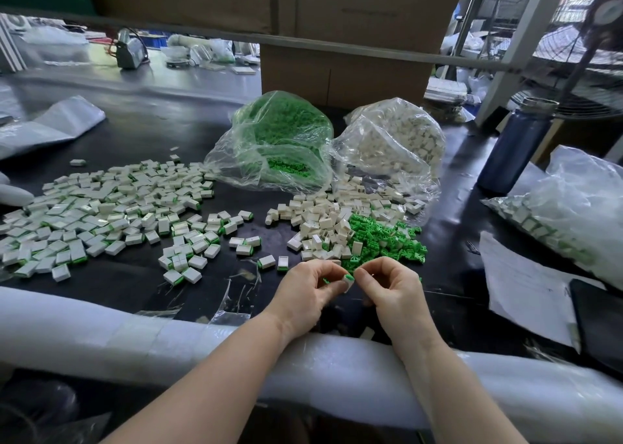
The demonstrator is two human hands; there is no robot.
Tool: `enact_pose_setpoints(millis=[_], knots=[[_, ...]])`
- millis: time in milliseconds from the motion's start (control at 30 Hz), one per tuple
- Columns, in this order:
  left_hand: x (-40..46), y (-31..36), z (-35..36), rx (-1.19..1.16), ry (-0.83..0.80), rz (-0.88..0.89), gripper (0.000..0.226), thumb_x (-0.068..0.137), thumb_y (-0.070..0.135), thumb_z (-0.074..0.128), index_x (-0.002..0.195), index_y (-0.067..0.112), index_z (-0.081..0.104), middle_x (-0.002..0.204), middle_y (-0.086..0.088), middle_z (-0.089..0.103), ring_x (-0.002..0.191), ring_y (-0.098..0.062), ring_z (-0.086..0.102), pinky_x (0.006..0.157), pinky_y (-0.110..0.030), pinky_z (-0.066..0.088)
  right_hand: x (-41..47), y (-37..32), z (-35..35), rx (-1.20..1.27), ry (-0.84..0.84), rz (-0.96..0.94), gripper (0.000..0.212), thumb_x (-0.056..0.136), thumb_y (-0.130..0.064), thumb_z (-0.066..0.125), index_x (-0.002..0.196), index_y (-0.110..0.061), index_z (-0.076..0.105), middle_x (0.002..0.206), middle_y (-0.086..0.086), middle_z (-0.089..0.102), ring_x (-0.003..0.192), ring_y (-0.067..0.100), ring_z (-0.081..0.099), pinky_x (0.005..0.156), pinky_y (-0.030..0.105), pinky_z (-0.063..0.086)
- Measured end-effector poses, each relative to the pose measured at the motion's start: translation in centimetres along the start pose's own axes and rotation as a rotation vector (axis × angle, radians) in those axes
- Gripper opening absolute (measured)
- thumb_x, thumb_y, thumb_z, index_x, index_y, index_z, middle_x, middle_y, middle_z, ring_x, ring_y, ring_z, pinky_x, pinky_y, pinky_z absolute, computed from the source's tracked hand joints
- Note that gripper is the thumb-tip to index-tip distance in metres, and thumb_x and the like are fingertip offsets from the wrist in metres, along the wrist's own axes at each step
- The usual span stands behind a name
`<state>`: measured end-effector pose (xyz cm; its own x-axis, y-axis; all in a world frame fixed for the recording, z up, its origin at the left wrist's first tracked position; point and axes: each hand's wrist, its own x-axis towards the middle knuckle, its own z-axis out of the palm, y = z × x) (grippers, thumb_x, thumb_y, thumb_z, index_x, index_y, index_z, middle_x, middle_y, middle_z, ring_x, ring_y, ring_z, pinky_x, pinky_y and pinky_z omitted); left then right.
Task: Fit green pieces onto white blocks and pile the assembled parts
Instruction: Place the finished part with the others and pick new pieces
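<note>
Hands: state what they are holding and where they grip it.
Both hands pinch one white block with a green piece on it; left hand at its left side, right hand at its right.

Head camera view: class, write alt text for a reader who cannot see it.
Two bare hands, left hand and right hand, pinch a white block with a green piece between them. Assembled parts spread left; loose white blocks and green pieces lie ahead on the black table.
</note>
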<state>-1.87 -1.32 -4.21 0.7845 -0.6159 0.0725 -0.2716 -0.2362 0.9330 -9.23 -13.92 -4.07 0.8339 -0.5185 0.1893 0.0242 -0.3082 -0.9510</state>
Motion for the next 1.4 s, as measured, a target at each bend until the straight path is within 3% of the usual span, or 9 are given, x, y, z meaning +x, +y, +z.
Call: enact_pose_setpoints(millis=[100,233,500,633,833,1000,1067,1233,1400], knots=[[0.0,-0.1,0.1,0.001,0.117,0.005,0.016,0.087,0.011,0.063,0.101,0.017,0.066,0.084,0.001,0.067,0.067,-0.008,0.059,0.066,-0.021,0.054,0.1,0.0,-0.1,0.015,0.052,0.010,0.020,0.083,-0.010,0.068,0.065,-0.016,0.063,0.056,-0.003,0.058,0.053,0.013,0.050,0.054,0.036,0.048],[0.2,-0.4,-0.4,0.052,0.399,0.002,0.021,0.088,0.011,0.061,0.106,0.019,0.067,0.091,-0.003,0.066,0.077,-0.012,0.063,0.072,-0.022,0.054,0.0,0.1,-0.2,0.076,0.061,0.058,0.022,0.083,-0.009,0.067,0.062,-0.015,0.062,0.056,0.000,0.055,0.048,0.009,0.046,0.045,0.019,0.043],[0.6,-0.5,-1.3,0.027,0.618,-0.176,0.030,0.090,0.010,0.056,0.120,0.009,0.059,0.119,-0.005,0.039,0.094,-0.015,0.052,0.086,-0.010,0.034,-0.1,0.0,-0.3,0.069,0.069,0.080,0.021,0.082,-0.010,0.069,0.062,-0.013,0.063,0.056,0.001,0.055,0.050,0.010,0.047,0.052,0.028,0.045],[0.8,-0.8,-1.3,0.103,0.595,-0.240,0.044,0.090,0.013,0.057,0.131,0.001,0.047,0.134,-0.008,0.029,0.117,-0.024,0.045,0.085,-0.009,0.026,-0.1,-0.2,-0.3,0.057,0.087,0.093,0.019,0.082,-0.010,0.069,0.064,-0.011,0.063,0.058,0.004,0.056,0.054,0.015,0.048,0.056,0.034,0.045],[0.7,-0.6,-1.1,0.230,0.535,-0.263,0.053,0.093,0.015,0.052,0.142,0.005,0.033,0.155,-0.006,0.008,0.141,-0.023,0.018,0.110,-0.025,0.019,0.0,-0.1,-0.3,-0.013,0.094,0.107,0.017,0.082,-0.010,0.069,0.066,-0.011,0.064,0.059,0.003,0.059,0.055,0.014,0.049,0.057,0.031,0.045],[0.5,-0.8,-0.7,0.375,0.569,-0.164,0.025,0.086,0.015,0.062,0.112,0.014,0.063,0.129,-0.007,0.038,0.124,-0.025,0.030,0.106,-0.033,0.027,0.2,0.5,0.1,-0.244,0.024,0.090,0.018,0.083,-0.010,0.067,0.070,-0.022,0.064,0.066,-0.007,0.061,0.061,0.007,0.053,0.059,0.014,0.041],[0.5,-0.9,-0.6,0.433,0.551,-0.163,0.017,0.086,0.020,0.063,0.103,0.018,0.065,0.116,-0.002,0.043,0.118,-0.022,0.034,0.100,-0.031,0.027,0.2,0.6,0.3,-0.354,-0.002,0.052,0.017,0.082,-0.010,0.068,0.074,-0.025,0.064,0.070,-0.011,0.060,0.066,0.007,0.053,0.064,0.016,0.042],[1.0,-1.0,-0.5,0.557,0.466,-0.277,0.025,0.087,0.040,0.060,0.106,0.024,0.064,0.115,0.000,0.046,0.115,-0.021,0.039,0.095,-0.033,0.030,0.1,0.4,0.9,-0.546,-0.029,-0.017,0.007,0.081,-0.022,0.070,0.088,-0.023,0.068,0.086,-0.009,0.060,0.081,0.012,0.055,0.079,0.027,0.045],[1.1,-1.0,-0.5,0.609,0.429,-0.294,0.031,0.086,0.047,0.058,0.111,0.029,0.064,0.118,0.002,0.049,0.114,-0.020,0.041,0.093,-0.033,0.031,-0.1,-0.1,1.4,-0.732,-0.047,-0.057,0.013,0.084,-0.035,0.065,0.094,-0.027,0.066,0.095,-0.010,0.058,0.092,0.012,0.054,0.079,0.027,0.044]])
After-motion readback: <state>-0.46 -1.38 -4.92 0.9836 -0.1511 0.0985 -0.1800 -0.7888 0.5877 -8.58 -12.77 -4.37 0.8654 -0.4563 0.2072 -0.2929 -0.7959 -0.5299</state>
